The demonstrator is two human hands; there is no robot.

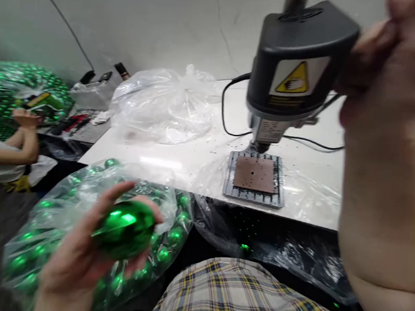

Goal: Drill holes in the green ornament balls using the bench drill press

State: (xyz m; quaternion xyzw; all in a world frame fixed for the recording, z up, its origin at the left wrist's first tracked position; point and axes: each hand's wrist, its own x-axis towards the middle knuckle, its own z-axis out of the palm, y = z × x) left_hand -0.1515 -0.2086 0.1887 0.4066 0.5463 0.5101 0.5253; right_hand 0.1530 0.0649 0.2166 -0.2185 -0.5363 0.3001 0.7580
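Note:
My left hand point(78, 255) holds a shiny green ball ornament point(124, 228), with fingers curved around its sides. It is above a clear plastic bag of green ball ornaments point(20, 262). My right hand point(386, 60) is raised, blurred and closed against the right side of a small black drill press point(305, 38); the part it grips is hidden behind the fingers. Below the drill chuck point(261, 146) lies a square brown board point(255, 174) with a small hole near its middle. It rests on a grey slotted base plate point(228, 189) strewn with dark bits.
A white table point(178, 160) carries crumpled clear plastic bags point(164, 106) and a black cable point(228, 123). On the left, a co-worker's hand point(27, 118) is beside a large bag of green ornaments point(2, 91). Clear plastic sheeting point(300, 255) hangs below the table's front edge.

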